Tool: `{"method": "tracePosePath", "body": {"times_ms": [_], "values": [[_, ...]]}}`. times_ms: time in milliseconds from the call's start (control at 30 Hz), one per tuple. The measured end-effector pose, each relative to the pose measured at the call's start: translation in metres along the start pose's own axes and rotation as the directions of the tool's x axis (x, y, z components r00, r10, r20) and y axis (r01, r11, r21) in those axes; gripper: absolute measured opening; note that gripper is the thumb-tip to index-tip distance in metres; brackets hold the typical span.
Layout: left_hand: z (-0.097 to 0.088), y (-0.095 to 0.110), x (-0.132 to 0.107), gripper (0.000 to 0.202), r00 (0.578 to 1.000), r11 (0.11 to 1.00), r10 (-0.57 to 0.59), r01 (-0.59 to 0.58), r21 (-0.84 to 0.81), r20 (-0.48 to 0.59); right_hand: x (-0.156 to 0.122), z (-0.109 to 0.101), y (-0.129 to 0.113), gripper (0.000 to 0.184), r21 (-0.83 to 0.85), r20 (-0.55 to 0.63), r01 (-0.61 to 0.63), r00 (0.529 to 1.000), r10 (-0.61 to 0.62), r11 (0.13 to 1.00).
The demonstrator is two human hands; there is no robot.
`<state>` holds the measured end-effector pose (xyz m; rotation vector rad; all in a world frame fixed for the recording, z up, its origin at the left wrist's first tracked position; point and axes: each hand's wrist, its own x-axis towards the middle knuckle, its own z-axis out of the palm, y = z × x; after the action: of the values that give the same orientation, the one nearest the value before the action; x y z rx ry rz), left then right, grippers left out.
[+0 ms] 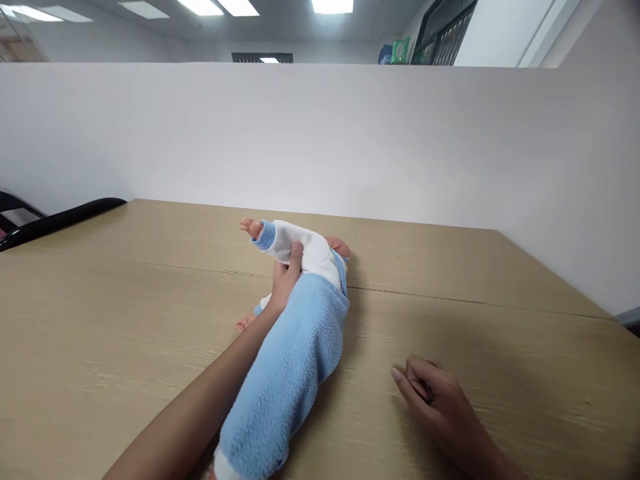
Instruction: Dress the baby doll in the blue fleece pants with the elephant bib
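Note:
A baby doll (300, 293) lies on the wooden table (100, 313), head away from me, dressed in a white top with blue cuffs and light blue fleece trousers (287, 373). My left hand (285, 277) is closed around the doll's raised white sleeve (283, 240), near its upper arm. The doll's small hand (249, 227) sticks up past the blue cuff. Its other hand (244, 324) rests on the table by my wrist. My right hand (433, 393) lies on the table to the right of the doll, fingers curled under, holding nothing I can see.
A white partition wall (320, 140) runs along the table's far edge and right side. A black chair back (55, 220) shows at the far left. Ceiling lights and a dark window are visible above the partition.

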<state>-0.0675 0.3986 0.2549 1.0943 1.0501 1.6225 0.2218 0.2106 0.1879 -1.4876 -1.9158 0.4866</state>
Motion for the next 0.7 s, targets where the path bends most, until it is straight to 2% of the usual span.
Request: {"method": "tracePosePath", "body": {"times_ms": [67,167,367,500,567,600,667,700], "values": [[0.010,0.001,-0.004,0.083,1.000,1.000,-0.003,0.003,-0.005,0.003,-0.002,-0.004,0.006,0.050,0.020,0.001,-0.052,0.999,0.052,0.998],[0.024,0.002,-0.011,0.082,1.000,1.000,0.004,-0.004,0.013,0.017,0.003,-0.004,0.009,0.049,0.033,0.021,-0.033,0.999,0.033,0.999],[0.044,0.000,-0.027,0.059,0.989,0.994,0.065,-0.076,0.079,0.132,0.013,-0.004,0.004,0.046,0.048,0.046,0.041,0.998,-0.043,0.998],[0.058,-0.002,-0.036,0.045,0.966,0.967,0.122,-0.168,0.194,0.227,0.012,-0.007,-0.003,0.042,0.149,0.053,-0.032,0.998,0.025,0.988],[0.067,-0.003,-0.040,0.042,0.930,0.929,0.187,-0.273,0.251,0.317,0.012,-0.008,-0.005,0.034,0.244,0.037,-0.082,0.996,0.076,0.966],[0.072,-0.004,-0.042,0.041,0.898,0.898,0.218,-0.338,0.281,0.382,0.013,-0.009,-0.005,0.033,0.308,0.020,-0.111,0.994,0.110,0.945],[0.083,-0.004,-0.048,0.039,0.805,0.790,0.240,-0.487,0.374,0.542,0.018,-0.011,-0.003,0.039,0.485,-0.013,-0.185,0.976,0.219,0.855],[0.088,-0.004,-0.052,0.039,0.757,0.724,0.223,-0.550,0.416,0.614,0.021,-0.012,0.000,0.046,0.587,-0.011,-0.225,0.959,0.285,0.778]]}}
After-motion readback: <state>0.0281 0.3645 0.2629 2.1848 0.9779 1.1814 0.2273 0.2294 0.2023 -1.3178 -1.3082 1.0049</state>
